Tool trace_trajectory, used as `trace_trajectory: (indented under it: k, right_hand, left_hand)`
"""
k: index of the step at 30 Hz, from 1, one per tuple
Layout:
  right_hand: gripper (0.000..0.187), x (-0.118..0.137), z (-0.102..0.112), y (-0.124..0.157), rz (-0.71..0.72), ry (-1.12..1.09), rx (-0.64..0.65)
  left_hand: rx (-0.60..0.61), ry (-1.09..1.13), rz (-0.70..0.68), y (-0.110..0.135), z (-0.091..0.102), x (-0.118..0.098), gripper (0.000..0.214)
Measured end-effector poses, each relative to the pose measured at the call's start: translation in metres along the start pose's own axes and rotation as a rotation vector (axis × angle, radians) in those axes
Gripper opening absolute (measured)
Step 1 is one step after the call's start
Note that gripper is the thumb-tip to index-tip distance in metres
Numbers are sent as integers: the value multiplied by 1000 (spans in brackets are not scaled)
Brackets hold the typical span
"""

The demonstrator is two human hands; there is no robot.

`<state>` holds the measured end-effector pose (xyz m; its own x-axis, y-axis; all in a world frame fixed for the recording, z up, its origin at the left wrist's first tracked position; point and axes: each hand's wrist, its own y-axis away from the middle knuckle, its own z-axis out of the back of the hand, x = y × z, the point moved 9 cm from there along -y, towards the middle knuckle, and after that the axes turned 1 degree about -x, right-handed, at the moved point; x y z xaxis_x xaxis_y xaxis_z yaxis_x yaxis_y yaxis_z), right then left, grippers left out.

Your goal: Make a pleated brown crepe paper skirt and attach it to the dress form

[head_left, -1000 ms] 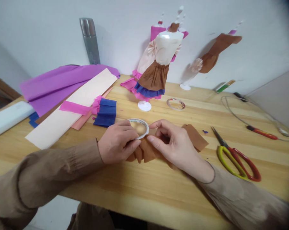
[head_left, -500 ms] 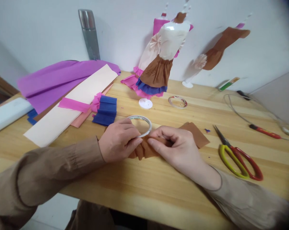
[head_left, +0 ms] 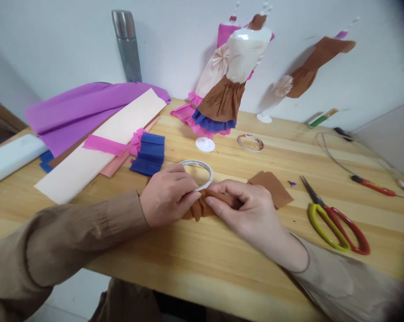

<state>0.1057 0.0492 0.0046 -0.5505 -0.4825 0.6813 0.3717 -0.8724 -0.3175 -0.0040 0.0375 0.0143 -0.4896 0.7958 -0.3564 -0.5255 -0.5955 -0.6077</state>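
Note:
My left hand (head_left: 170, 194) is closed on the gathered part of a brown crepe paper strip (head_left: 198, 209). A narrow roll of tape (head_left: 207, 176) stands out above its fingers, the lower rim hidden behind them. My right hand (head_left: 245, 205) pinches the same strip between thumb and fingers, close to the left thumb, where small folds bunch up. The strip's flat end lies on the table beyond the right hand. To the right lie scissors (head_left: 326, 219) with one yellow and one red handle, blades slightly apart.
Small dress forms in paper skirts (head_left: 222, 100) and a brown paper dress (head_left: 304, 78) stand at the back. Purple paper (head_left: 88, 109), a cream strip (head_left: 121, 129) and blue pleated paper (head_left: 150, 154) lie left. A flask (head_left: 127, 53), another tape roll (head_left: 250, 143) and a red-handled tool (head_left: 372, 185) are there too.
The view has shifted slightly. My right fingers have moved a little closer to the left thumb, and the brown paper between them is bunched more tightly.

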Motion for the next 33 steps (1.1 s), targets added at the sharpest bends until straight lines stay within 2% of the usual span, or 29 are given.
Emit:
trace_trajectory:
  k: [6, 14, 18, 21, 27, 33]
  right_hand:
    - [10, 10, -3, 8, 122, 77, -24]
    - [18, 19, -5, 12, 260, 142, 17]
    - [9, 15, 6, 7, 163, 124, -48]
    - [10, 10, 10, 4, 83, 95, -76]
    - [9, 12, -1, 6, 108, -6, -11]
    - [10, 5, -1, 6, 52, -126, -11]
  left_hand:
    - [8, 2, -6, 1, -2, -2, 25]
    - [43, 3, 8, 1, -5, 0, 28]
    - [-12, 47, 9, 1, -1, 1, 23]
    - [-26, 65, -7, 1, 0, 0, 21]
    - [-22, 90, -27, 2, -3, -1, 22]
    - [-27, 131, -15, 1, -1, 1, 22]
